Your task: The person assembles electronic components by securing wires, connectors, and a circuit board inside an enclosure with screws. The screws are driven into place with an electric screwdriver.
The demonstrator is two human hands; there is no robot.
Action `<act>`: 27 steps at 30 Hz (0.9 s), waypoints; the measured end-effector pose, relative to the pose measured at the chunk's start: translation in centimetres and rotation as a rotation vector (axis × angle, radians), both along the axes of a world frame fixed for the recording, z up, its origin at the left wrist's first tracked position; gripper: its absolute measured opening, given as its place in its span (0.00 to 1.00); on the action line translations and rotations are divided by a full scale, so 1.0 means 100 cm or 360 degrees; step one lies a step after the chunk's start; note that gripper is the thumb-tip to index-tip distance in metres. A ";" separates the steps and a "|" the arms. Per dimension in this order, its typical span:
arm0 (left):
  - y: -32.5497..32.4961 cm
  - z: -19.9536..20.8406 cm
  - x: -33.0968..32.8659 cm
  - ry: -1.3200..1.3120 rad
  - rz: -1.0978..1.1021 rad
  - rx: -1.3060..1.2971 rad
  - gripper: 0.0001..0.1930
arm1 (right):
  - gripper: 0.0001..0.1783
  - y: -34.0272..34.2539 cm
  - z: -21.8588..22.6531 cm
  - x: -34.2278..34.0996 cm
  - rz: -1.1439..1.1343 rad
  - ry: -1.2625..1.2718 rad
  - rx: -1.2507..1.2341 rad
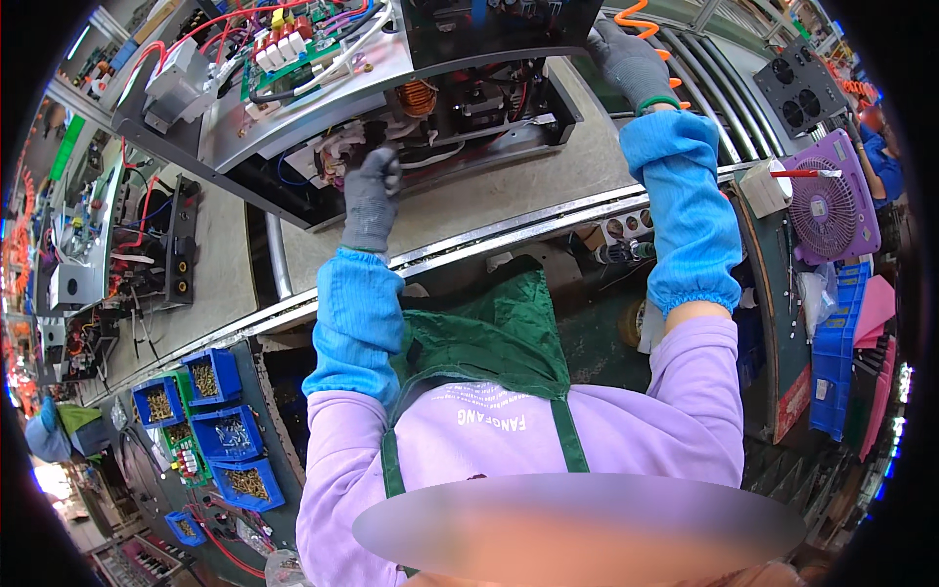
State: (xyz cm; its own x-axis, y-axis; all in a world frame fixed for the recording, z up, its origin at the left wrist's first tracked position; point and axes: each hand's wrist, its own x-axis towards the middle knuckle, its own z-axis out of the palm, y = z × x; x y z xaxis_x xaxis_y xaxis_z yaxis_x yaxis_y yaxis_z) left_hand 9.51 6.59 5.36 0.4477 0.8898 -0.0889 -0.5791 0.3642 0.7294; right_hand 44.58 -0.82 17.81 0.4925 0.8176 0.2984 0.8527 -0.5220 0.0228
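In front of me is an opened metal chassis [337,210] with wires and a copper coil [418,98] inside. Above its front opening spans a silver and black metal panel [391,73], carrying a green circuit board [284,49] and cables. My left hand [372,196], in a grey glove, is at the opening beside a bundle of wires [342,147]. Its fingers are curled, and what they hold is hidden. My right hand [634,67], also gloved, reaches to the right end of the panel; its fingers bend around that edge, with the tips partly hidden.
An orange coiled hose [641,22] hangs beside my right hand, over a roller conveyor [719,98]. At right stand a purple fan [829,196] and a black fan unit [797,86]. Blue bins [230,433] of screws lie lower left. Another opened chassis [93,245] sits at left; a person [880,157] is far right.
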 end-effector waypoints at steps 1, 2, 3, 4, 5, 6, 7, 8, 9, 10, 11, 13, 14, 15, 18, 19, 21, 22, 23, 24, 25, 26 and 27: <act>-0.001 -0.001 0.005 0.0187 0.0036 0.0001 0.07 | 0.25 0.000 -0.004 0.007 -0.0002 -0.0003 -0.0005; -0.001 -0.002 0.010 0.0375 0.0070 0.0002 0.08 | 0.25 0.000 -0.011 0.019 0.0062 -0.0124 0.0051; -0.002 -0.003 0.011 0.0568 0.0114 0.0000 0.10 | 0.24 0.000 -0.009 0.015 0.0139 -0.0239 0.0108; -0.001 -0.001 0.009 0.0749 0.0002 0.0065 0.11 | 0.24 -0.002 -0.008 0.011 0.0146 -0.0237 0.0100; -0.004 -0.003 0.011 0.0750 0.0006 0.0055 0.11 | 0.25 -0.006 -0.007 0.008 0.0140 -0.0149 0.0156; -0.005 -0.002 0.012 0.0742 -0.0069 0.0138 0.12 | 0.25 -0.007 -0.001 -0.002 0.0148 -0.0066 0.0222; -0.003 0.000 0.012 0.0732 -0.0141 0.0232 0.13 | 0.25 -0.007 -0.002 -0.001 0.0168 -0.0074 0.0233; 0.018 -0.027 0.010 0.0641 -0.0282 0.0161 0.16 | 0.25 -0.008 -0.007 0.005 0.0231 -0.0110 0.0299; 0.021 -0.028 0.015 0.0634 -0.0263 0.0165 0.16 | 0.25 -0.006 -0.011 0.008 0.0289 -0.0144 0.0359; 0.015 -0.030 0.021 0.1007 -0.0080 0.0686 0.19 | 0.24 -0.009 -0.005 0.000 0.0201 -0.0082 0.0311; 0.010 -0.031 0.027 0.1378 0.0113 0.1208 0.22 | 0.23 -0.008 -0.002 -0.002 0.0177 -0.0076 0.0288; 0.008 -0.015 0.035 0.1877 0.0132 0.1303 0.27 | 0.22 -0.009 0.000 -0.012 0.0140 -0.0121 0.0309; 0.007 -0.002 0.035 0.1941 0.0013 0.1124 0.27 | 0.20 -0.003 0.003 -0.013 0.0019 -0.0164 0.0131; 0.007 0.002 0.029 0.2004 -0.0087 0.0917 0.27 | 0.18 -0.004 0.007 -0.027 0.0127 -0.0022 0.0231; 0.017 -0.040 0.026 0.1802 -0.0059 0.1178 0.24 | 0.18 0.010 -0.015 0.014 0.0634 -0.0404 0.0183; -0.010 -0.014 0.016 0.1630 -0.0002 0.0886 0.22 | 0.18 0.003 -0.009 -0.005 0.0558 -0.0315 0.0078; -0.038 0.001 0.018 0.1047 -0.0125 0.0743 0.20 | 0.19 -0.017 -0.023 0.061 0.0605 -0.0556 0.0077; -0.056 0.007 -0.008 0.0880 -0.0099 0.0587 0.19 | 0.20 -0.018 -0.033 0.083 0.0606 -0.0594 0.0067; -0.072 0.010 -0.033 0.0698 -0.0058 0.0440 0.19 | 0.20 -0.021 -0.040 0.083 0.0663 -0.0604 0.0227; -0.075 0.008 -0.073 0.0775 -0.0002 0.0292 0.21 | 0.21 -0.024 -0.040 0.090 0.0787 -0.0743 0.0279; -0.086 0.014 -0.109 0.0565 0.0177 0.0045 0.22 | 0.23 -0.027 -0.037 0.094 0.0875 -0.0891 0.0327; -0.089 -0.013 -0.152 0.0204 0.0397 0.0070 0.23 | 0.24 -0.019 -0.035 0.083 0.0754 -0.0832 0.0229; -0.085 -0.045 -0.215 0.1116 0.0489 0.0845 0.22 | 0.24 -0.017 -0.030 0.073 0.0600 -0.0785 0.0118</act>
